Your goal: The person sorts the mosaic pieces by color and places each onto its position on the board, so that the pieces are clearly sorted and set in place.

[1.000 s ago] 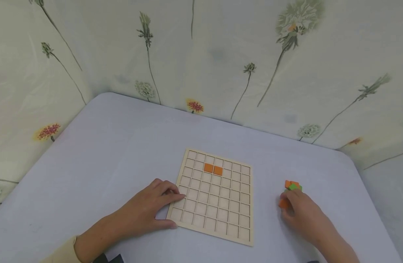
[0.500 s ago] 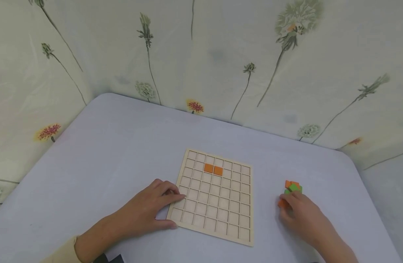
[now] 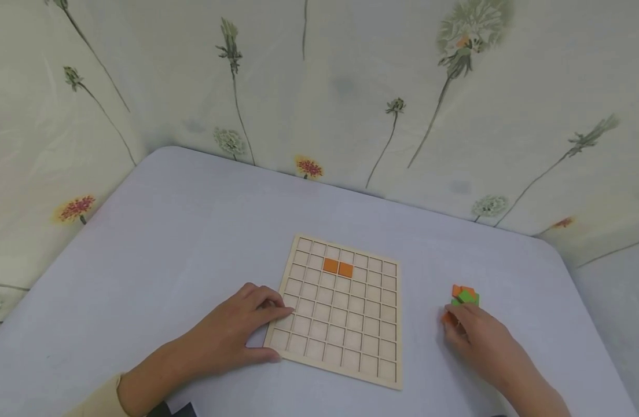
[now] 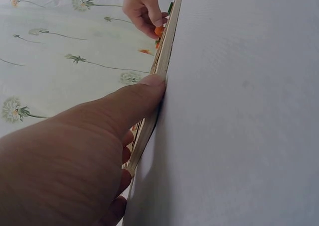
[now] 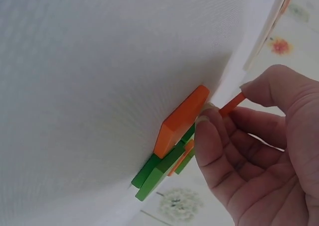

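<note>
A pale wooden grid board [image 3: 345, 315] lies flat on the table, with two orange square tiles [image 3: 330, 265] side by side in its second row from the far edge. My left hand [image 3: 246, 324] rests at the board's left side; in the left wrist view its thumb [image 4: 144, 89] touches the board's edge. To the right of the board, my right hand [image 3: 478, 341] pinches an orange tile [image 5: 232, 104] between thumb and fingers. Another orange tile [image 5: 183, 117] leans on the pile close by its fingertips, over green tiles [image 5: 160, 173].
The small heap of orange and green tiles [image 3: 467, 296] sits just beyond my right hand. White cloth covers the table [image 3: 220, 220]. Behind it hangs a flower-patterned curtain [image 3: 351, 133]. A dark object [image 3: 179, 410] shows by the left wrist.
My right hand shifts very slightly at the tile heap, and less of the orange tile by its fingertips shows in the head view. The left hand and board stay put.
</note>
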Demonstrator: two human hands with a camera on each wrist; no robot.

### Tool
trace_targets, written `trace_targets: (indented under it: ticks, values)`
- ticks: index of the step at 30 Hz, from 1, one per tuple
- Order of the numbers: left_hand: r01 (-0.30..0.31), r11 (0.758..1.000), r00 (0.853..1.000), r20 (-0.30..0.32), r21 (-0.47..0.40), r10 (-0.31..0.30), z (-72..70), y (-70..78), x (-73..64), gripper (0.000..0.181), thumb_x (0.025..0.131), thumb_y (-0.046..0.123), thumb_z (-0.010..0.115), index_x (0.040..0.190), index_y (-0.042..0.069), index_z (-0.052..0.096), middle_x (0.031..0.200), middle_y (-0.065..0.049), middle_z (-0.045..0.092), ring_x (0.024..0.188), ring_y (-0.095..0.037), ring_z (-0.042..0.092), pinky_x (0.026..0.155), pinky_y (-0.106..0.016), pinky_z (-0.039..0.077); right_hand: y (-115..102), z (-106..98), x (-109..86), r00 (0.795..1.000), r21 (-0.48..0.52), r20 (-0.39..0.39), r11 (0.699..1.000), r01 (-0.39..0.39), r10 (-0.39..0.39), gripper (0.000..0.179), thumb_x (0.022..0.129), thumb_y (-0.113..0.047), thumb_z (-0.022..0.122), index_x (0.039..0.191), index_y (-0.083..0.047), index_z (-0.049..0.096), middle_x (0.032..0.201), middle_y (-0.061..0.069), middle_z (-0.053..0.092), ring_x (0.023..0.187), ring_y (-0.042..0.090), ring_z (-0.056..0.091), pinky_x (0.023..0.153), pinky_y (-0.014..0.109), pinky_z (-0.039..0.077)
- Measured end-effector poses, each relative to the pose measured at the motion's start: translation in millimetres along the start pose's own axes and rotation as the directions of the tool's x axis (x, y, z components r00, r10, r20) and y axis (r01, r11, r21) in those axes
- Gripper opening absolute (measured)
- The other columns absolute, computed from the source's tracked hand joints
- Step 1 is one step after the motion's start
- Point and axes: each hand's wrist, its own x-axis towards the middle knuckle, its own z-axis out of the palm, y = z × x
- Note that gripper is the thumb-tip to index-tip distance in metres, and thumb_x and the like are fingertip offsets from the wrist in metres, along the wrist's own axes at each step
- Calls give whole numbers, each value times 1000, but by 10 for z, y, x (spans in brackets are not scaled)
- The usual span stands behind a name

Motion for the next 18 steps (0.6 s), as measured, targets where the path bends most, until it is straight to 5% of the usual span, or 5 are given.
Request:
trace_targets:
  ticks: [6, 18]
  values:
    - [4, 1000, 1000, 5, -5, -4, -5, 3, 4, 69, 86, 50, 84, 145, 20, 64, 137, 8, 51, 124, -11, 45, 105, -33, 46, 13, -2, -24, 998, 17, -36, 999, 45, -44, 29, 84, -2, 79, 110, 6, 72, 102, 12, 70, 93, 29, 68, 82, 49, 59]
    - [9, 1000, 1000, 5, -9, -9, -6, 5, 6, 69, 86, 50, 84, 145, 19, 64, 137, 9, 52, 124, -11, 45, 104, -32, 46, 44, 19, -36, 998, 67, -43, 996, 57, -55, 31, 79, 4, 80, 109, 0, 72, 100, 3, 64, 89, 18, 63, 75, 37, 58]
